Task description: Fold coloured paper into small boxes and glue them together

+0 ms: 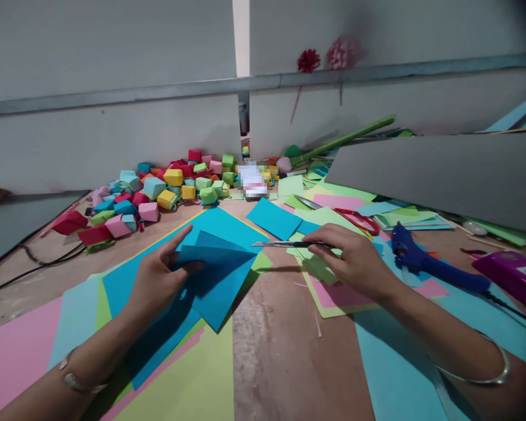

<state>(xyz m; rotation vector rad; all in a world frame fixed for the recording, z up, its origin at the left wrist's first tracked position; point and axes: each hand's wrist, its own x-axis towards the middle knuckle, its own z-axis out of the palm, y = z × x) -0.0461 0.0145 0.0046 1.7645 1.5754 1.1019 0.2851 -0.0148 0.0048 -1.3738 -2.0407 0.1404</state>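
Between the thumb and fingers of my left hand [163, 275] is a folded sheet of blue paper [219, 278], lifted over a larger blue sheet [219, 225] on the table. My left index finger points up and away from it. My right hand [350, 254] grips a slim craft knife [284, 244] with a dark handle. The blade points left, and its tip is at the right end of the fold in the blue paper; whether it touches cannot be made out. A small cut blue piece [274, 219] lies just beyond the knife.
Many small coloured paper boxes [155, 187] are heaped at the back left. Red-handled scissors [355, 219] rest on paper scraps. A blue glue gun [433, 263] and a purple stapler-like object [511, 278] lie right. Coloured sheets [188, 374] cover the near left, and a grey board [447, 175] leans back right.
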